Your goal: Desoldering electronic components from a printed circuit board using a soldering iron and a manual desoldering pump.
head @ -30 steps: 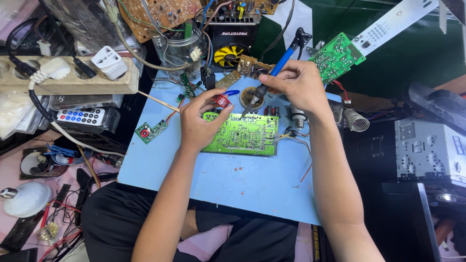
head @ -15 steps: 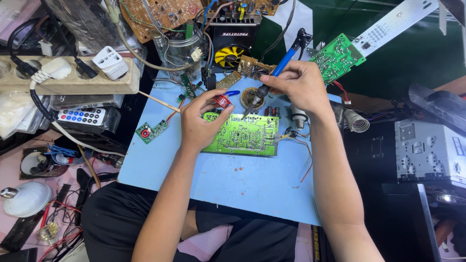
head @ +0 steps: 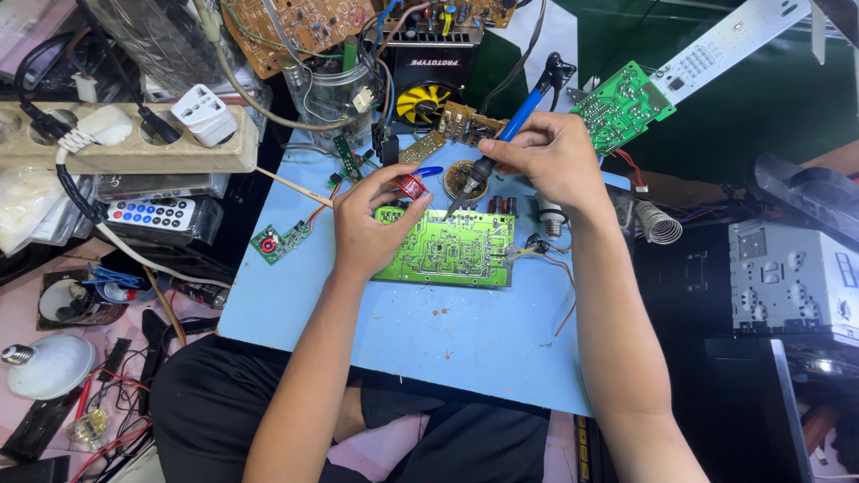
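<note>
right hand (head: 550, 161) pinches blue-handled soldering iron (head: 506, 134), long axis diagonal, tip down-left onto green rectangular circuit board (head: 447, 250) lying on blue mat (head: 429, 331); left hand (head: 371, 224) pinches small red solder spool (head: 410, 186); round tin (head: 465, 179) contents unclear.

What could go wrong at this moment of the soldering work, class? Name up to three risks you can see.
1. The soldering iron tip sits close to the left hand fingers holding the red solder spool; a slip could burn them.
2. The green circuit board lies loose on the blue mat, so pressure may shift it.
3. Loose wires beside the board could snag the right hand.
</note>
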